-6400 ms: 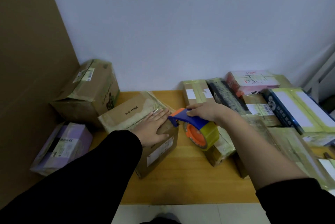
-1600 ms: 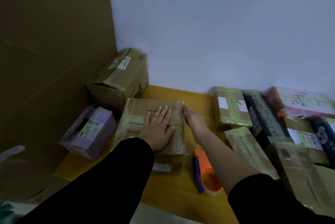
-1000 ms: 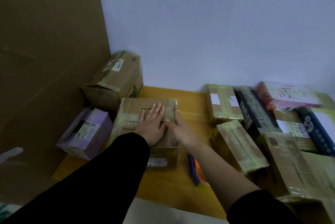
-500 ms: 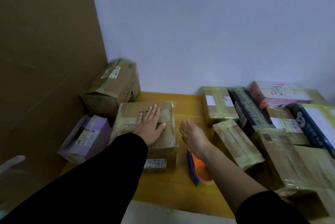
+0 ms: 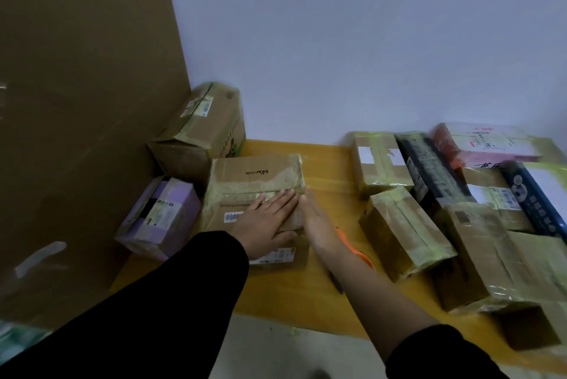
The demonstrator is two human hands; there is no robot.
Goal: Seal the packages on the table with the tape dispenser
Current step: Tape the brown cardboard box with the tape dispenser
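A brown cardboard package (image 5: 254, 182) wrapped in yellowish tape lies at the middle left of the wooden table (image 5: 325, 164). My left hand (image 5: 267, 222) lies flat on its top, fingers straight. My right hand (image 5: 316, 219) presses with straight fingers along the package's right edge. The orange and blue tape dispenser (image 5: 362, 256) lies on the table under my right forearm, mostly hidden.
A larger carton (image 5: 202, 133) and a purple box (image 5: 162, 216) sit to the left, against a tall cardboard sheet (image 5: 76, 102). Several taped packages (image 5: 402, 234) crowd the table's right half. Bare table shows behind the package; the near edge drops to the floor.
My right hand has come back from beside the package to press against its right edge. My left hand has slid slightly toward me on the top. The camera has shifted a little.
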